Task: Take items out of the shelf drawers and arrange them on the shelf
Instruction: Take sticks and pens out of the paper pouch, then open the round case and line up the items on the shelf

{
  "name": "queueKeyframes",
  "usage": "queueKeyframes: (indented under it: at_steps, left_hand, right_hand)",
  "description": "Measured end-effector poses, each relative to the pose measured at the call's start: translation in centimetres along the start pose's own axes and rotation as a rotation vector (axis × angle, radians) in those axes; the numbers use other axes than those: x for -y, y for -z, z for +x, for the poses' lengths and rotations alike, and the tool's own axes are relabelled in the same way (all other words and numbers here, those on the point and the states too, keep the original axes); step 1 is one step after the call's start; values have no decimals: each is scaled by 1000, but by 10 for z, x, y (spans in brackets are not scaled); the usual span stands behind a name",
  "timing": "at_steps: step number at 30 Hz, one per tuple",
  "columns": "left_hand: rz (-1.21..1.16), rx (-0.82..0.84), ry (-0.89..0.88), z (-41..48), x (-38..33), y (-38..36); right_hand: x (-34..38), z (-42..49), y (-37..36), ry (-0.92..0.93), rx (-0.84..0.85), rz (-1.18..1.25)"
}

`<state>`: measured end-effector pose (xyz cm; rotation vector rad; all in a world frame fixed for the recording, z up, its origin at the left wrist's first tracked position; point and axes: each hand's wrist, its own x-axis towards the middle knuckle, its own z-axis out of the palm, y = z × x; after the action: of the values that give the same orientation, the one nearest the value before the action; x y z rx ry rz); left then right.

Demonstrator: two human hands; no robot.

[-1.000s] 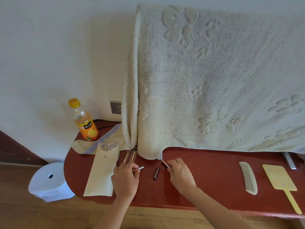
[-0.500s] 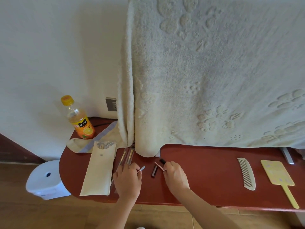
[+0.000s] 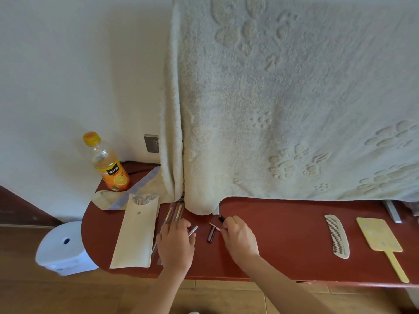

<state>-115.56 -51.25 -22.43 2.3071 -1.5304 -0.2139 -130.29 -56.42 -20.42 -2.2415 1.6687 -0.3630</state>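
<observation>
On the red shelf top (image 3: pixel 283 241) my left hand (image 3: pixel 175 244) grips a thin silver stick (image 3: pixel 193 230) whose tip pokes out to the right. My right hand (image 3: pixel 238 239) pinches a slim pink-and-black makeup stick (image 3: pixel 217 224) at its fingertips. A dark tube (image 3: pixel 211 234) lies on the wood between the two hands. Several slim brushes (image 3: pixel 174 214) lie just beyond my left hand, beside a cream pouch (image 3: pixel 136 234). A white comb (image 3: pixel 337 236) and a yellow hand mirror (image 3: pixel 381 239) lie at the right.
A large cream towel (image 3: pixel 283 105) hangs over the back of the shelf and hides what is behind it. An orange juice bottle (image 3: pixel 108 164) stands at the back left on a folded cloth (image 3: pixel 127 196). A white bin (image 3: pixel 63 248) sits on the floor at the left.
My right hand has slid a little forward with the makeup stick, whose black end now shows. My left hand has stayed by the pouch, holding the silver stick.
</observation>
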Motion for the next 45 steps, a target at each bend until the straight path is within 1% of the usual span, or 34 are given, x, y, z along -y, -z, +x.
queueKeyframes:
  at_steps: [2,4,7,9,12,14,19,25,29,35,40,43,45]
  left_hand:
    - [1,-39,-44,2,-3,1]
    - [-4,-71,-104,5,-8,3]
    - [-38,-81,-199,12,-18,3]
    - [-67,-73,-267,16,-26,3]
    - [-95,-60,-342,21,-41,3]
    - [-103,-54,-371,23,-50,4]
    - [-116,-35,-428,20,-64,4]
    - [-163,42,-502,16,-68,-5]
    - [-191,81,-595,17,-83,-9]
    - [-194,124,-747,17,-123,-18]
    - [-168,172,-868,15,-169,-26]
    - [-136,174,-928,12,-204,-29]
    - [-108,153,-999,9,-230,-30]
  right_hand:
    - [1,1,3,2,-51,-20]
    - [0,3,8,15,-57,-40]
    - [-3,6,19,14,-113,-96]
    - [-6,7,28,5,-148,-117]
    - [-14,7,38,-21,-157,-137]
    - [-22,6,41,-34,-155,-121]
    - [-37,-1,46,-147,-161,-89]
    - [-47,-12,52,-219,-149,-58]
    - [-57,-19,57,-268,-158,-42]
    - [-77,-35,76,-374,-173,-67]
    - [-104,-52,101,-492,-213,-105]
    - [-124,-61,121,-594,-234,-128]
    - [-140,-67,138,-645,-248,-153]
